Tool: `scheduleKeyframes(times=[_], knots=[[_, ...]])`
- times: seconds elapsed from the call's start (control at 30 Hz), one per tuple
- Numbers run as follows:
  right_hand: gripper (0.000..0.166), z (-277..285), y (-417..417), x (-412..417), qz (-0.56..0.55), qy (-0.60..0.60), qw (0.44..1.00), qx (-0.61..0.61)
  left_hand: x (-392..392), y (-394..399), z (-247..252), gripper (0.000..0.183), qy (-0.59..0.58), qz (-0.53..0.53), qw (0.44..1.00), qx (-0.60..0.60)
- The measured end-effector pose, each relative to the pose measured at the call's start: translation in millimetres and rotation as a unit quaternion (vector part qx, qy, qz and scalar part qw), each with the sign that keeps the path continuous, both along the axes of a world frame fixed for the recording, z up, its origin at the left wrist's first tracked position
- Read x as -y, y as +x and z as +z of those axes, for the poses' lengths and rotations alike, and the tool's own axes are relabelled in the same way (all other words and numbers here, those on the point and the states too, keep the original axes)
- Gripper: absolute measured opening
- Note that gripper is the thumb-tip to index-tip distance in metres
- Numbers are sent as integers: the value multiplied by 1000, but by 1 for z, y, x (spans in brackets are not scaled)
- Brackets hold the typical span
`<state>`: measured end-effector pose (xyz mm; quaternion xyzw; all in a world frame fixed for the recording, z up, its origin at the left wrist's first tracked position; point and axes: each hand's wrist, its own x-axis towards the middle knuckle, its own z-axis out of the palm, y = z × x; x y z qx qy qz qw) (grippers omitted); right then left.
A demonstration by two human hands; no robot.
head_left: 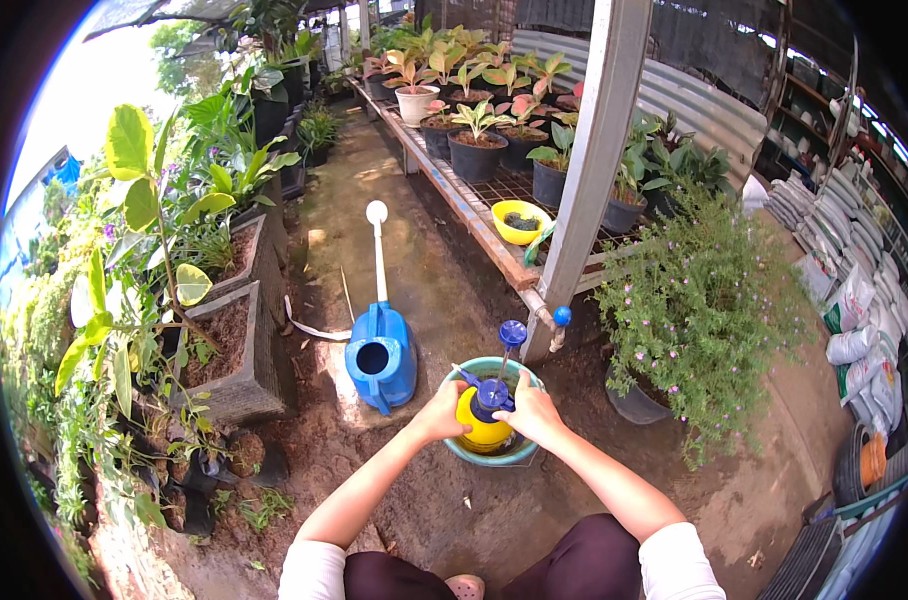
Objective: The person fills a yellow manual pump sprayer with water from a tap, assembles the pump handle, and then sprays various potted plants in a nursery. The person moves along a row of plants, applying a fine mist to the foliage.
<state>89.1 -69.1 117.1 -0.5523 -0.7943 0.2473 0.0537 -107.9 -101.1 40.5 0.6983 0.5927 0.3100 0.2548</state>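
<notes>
A yellow pump pressure sprayer (482, 430) with a blue top stands inside a teal bucket (458, 448) in front of me. Its blue pump handle (512, 332) is raised on a thin rod. My left hand (444, 411) grips the sprayer's left side near the nozzle, thumb low on the yellow body. On the right, my right hand (535, 411) holds the blue collar, its fingers partly hidden behind the top. Whatever lies at the bottom of the bucket is mostly hidden by the sprayer.
A blue watering can (383, 360) with a white spout stands left of the bucket. Behind it are a tap with a blue handle (562, 316), a metal post (593, 150) and a yellow bowl (520, 232) on a plant bench. A flowering bush (694, 322) spreads at right; concrete planters (236, 375) stand left.
</notes>
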Motion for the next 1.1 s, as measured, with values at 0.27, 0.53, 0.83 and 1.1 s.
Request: scheduleKeyframes(times=[0.27, 0.53, 0.83, 1.1], knots=[[64, -52, 21, -40, 102, -168, 956, -218, -26, 27, -24, 103, 51, -58, 995, 69], [57, -93, 3, -12, -44, 2, 930, -364, -31, 44, -62, 92, 42, 17, 993, 106], [53, -94, -42, 21, -279, 27, 867, -413, -26, 49, -74, 84, 58, 94, 983, 148], [45, -108, -9, -15, -129, 88, 911, -382, -35, 48, -62, 91, 101, 27, 993, 59]])
